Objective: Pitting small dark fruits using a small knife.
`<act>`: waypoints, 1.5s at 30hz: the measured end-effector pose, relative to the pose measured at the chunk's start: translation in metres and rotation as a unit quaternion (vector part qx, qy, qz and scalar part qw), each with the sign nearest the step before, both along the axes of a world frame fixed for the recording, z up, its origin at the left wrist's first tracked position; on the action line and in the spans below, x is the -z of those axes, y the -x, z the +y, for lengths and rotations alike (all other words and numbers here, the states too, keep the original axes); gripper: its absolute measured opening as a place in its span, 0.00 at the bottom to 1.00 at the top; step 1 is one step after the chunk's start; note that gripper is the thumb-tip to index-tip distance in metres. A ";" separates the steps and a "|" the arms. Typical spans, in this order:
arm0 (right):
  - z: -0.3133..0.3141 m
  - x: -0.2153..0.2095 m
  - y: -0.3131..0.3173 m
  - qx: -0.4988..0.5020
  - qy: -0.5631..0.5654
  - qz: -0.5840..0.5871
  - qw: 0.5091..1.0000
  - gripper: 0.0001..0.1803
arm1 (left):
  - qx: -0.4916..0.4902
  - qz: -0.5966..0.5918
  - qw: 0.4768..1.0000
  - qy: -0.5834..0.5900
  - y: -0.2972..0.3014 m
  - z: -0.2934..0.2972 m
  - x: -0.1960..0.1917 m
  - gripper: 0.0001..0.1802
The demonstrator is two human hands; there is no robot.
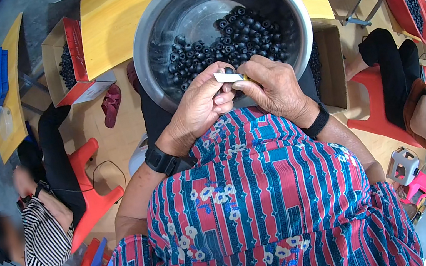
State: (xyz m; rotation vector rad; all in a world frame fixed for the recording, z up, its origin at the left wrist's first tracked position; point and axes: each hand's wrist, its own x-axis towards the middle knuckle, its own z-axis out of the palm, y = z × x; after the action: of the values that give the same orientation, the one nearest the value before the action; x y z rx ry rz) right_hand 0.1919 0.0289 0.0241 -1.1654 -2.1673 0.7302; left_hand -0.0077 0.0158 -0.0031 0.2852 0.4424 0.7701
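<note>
Two hands meet just over the near rim of a big metal bowl [150,25]. The left hand [198,107] has its grip pressed together on a small black ring [228,70]. The right hand [273,89] has its grip pinched on a small flat white piece with a yellow end [231,77]. The ring and the white piece touch each other, right between the fingertips.

Many more small black rings [231,37] lie in a pile inside the bowl, on its far and right side. The bowl sits on a yellow desk [105,27], pulled close to the person's lap.

To do this step well, I think the hands should stay low and close over the bowl. Then a ring that slips falls back in and not on the floor. The left fingers should hold the ring by its edge, so its hole stays free. The right hand should keep the white piece straight and push softly, not hard. Small, slow moves are best, because the ring is tiny and easy to drop.

A cardboard box [63,62] with more dark pieces stands on the floor to the left.
</note>
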 end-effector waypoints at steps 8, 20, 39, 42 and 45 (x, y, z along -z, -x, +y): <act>0.014 0.012 -0.007 0.094 0.088 0.084 0.988 0.10 | 0.006 -0.011 1.000 -0.011 -0.005 -0.003 0.005 0.11; 0.007 0.003 0.000 0.009 0.097 0.146 0.984 0.18 | -0.033 0.011 0.999 0.040 -0.004 0.001 0.005 0.11; 0.001 0.001 0.003 -0.017 0.031 0.013 0.999 0.23 | -0.038 -0.031 0.994 0.094 0.000 0.003 0.010 0.11; 0.006 0.009 0.000 0.016 0.041 0.073 0.996 0.19 | -0.032 -0.021 0.997 0.073 -0.001 0.001 0.005 0.11; 0.005 0.004 -0.002 0.013 0.057 0.062 0.996 0.17 | -0.017 -0.014 0.999 0.025 -0.001 0.002 0.003 0.11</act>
State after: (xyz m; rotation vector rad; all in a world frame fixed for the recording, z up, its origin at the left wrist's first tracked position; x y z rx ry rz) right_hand 0.1941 0.0341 0.0201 -1.1719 -2.0268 0.9014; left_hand -0.0063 0.0177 -0.0061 0.2204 0.4403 0.7940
